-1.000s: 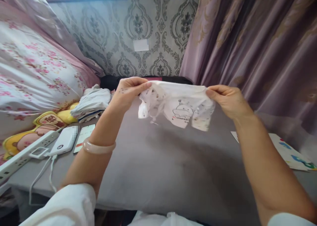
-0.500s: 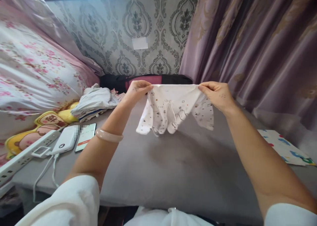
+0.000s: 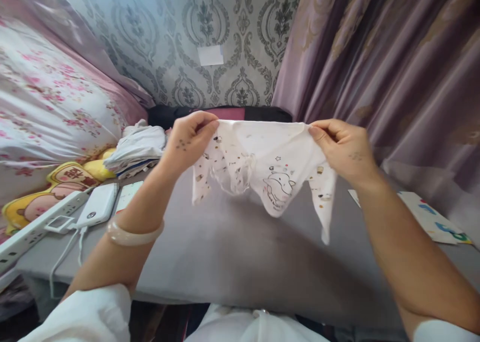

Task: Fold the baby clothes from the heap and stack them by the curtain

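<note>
1. Find the small white top [image 3: 290, 144] hanging between left hand [image 3: 189, 137] and right hand [image 3: 348, 147], above the grey cover [image 3: 225, 267].
2. Pinched by both, one at each end of the upper edge.
3. Best to tension evenly, shaking loose bunching nearer left hand.
4. Avoid brushing folded clothes [image 3: 138, 144] left of left hand.

White garment [image 3: 270, 147]: fine lettering too small to read; L of garment, phone [image 3: 129, 194] part behind L forearm [image 3: 148, 207], txt illegible; farther L, power strip [image 3: 33, 232] cut off by frame edge; behind garment, dark bundle [image 3: 266, 114] partly covered; R of garment, patterned sheet [image 3: 431, 219] part hidden w/ R forearm [image 3: 397, 237] over it.
</note>
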Demonstrator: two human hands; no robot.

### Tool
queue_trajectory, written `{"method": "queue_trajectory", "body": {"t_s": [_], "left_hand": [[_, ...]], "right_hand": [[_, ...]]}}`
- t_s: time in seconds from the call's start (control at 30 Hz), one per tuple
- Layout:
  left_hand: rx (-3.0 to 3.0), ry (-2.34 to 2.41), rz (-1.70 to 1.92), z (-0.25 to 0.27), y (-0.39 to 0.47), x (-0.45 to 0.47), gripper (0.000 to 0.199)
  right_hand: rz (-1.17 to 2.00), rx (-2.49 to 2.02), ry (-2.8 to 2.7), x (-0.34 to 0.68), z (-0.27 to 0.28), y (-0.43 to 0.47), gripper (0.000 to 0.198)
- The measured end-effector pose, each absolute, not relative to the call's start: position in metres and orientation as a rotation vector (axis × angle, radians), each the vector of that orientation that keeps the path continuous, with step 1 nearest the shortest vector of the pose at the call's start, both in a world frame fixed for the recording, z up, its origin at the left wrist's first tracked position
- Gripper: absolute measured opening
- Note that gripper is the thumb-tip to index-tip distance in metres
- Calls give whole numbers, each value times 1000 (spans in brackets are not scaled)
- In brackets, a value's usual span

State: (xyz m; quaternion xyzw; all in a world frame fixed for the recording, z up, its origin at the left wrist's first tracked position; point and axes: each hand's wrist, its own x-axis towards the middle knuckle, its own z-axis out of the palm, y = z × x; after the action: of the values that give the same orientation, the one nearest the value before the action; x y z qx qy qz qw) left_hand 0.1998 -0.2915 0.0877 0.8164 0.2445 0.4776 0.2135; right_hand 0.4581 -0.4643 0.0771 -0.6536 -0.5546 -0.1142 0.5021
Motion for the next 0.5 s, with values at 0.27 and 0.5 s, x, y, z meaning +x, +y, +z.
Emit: {"method": "queue_trajectory", "body": {"t_s": [0.27,0.5], "left_hand": [[2335,751,680,32,-239,216,25],[2388,989,393,-94,-215,261,26]], "right_hand": [[190,-1840,-1577,487,30,-431,24],[154,-2335,-1641,490,-81,-398,30]]}}
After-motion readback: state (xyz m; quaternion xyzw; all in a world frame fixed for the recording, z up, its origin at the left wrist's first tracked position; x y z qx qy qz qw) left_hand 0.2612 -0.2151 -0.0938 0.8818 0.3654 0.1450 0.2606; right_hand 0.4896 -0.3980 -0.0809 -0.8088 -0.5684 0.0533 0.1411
